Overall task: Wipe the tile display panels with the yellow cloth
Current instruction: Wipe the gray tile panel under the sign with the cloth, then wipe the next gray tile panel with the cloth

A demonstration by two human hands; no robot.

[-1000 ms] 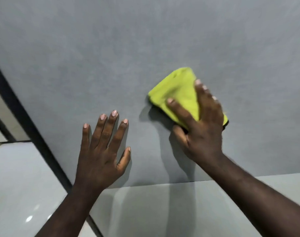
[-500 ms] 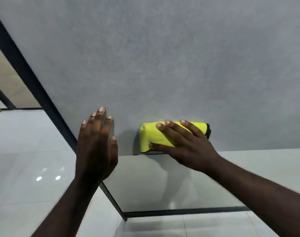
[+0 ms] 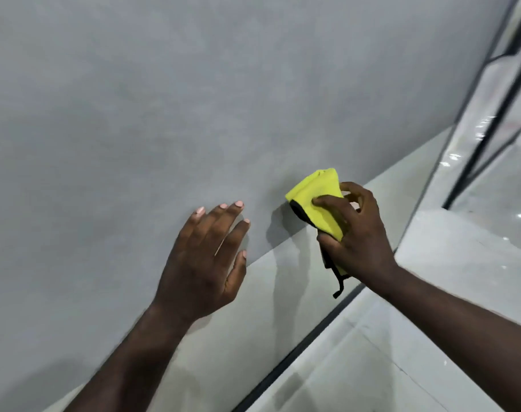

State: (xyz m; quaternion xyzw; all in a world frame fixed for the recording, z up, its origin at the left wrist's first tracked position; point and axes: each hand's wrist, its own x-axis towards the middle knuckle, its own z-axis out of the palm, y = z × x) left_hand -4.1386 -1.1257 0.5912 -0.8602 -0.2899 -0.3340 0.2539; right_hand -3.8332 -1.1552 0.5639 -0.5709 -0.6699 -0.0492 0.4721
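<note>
Head view, looking along a tilted display. A grey matte tile panel (image 3: 194,99) fills most of the frame, and its top and left edges are cut off by the picture border.

The left hand (image 3: 202,263) lies against the lower part of this panel with its fingers straight and slightly spread, holding nothing. The back of the hand hides the palm, so contact beneath it cannot be confirmed.

The right hand (image 3: 362,233) grips the folded yellow cloth (image 3: 318,197), with the thumb across the front and the fingers curled behind. The cloth sits at the grey panel's lower edge, just right of the left hand but apart from it. Its upper end is over the grey tile and a shadow lies close beside it. The face turned to the tile is hidden, so whether it presses the tile cannot be told. A black trim (image 3: 298,211) shows along the cloth's left side. A black strap (image 3: 339,288) hangs below the hand, with its upper end hidden behind the hand.

Below the grey tile runs a paler, glossier panel (image 3: 253,322), partly covered by both forearms. A black frame bar (image 3: 301,349) borders it on the right. Beyond the bar is a glossy white floor (image 3: 461,278) with light spots. Further framed panels (image 3: 473,135) at the upper right are blurred and distorted, and their surfaces are hard to make out.
</note>
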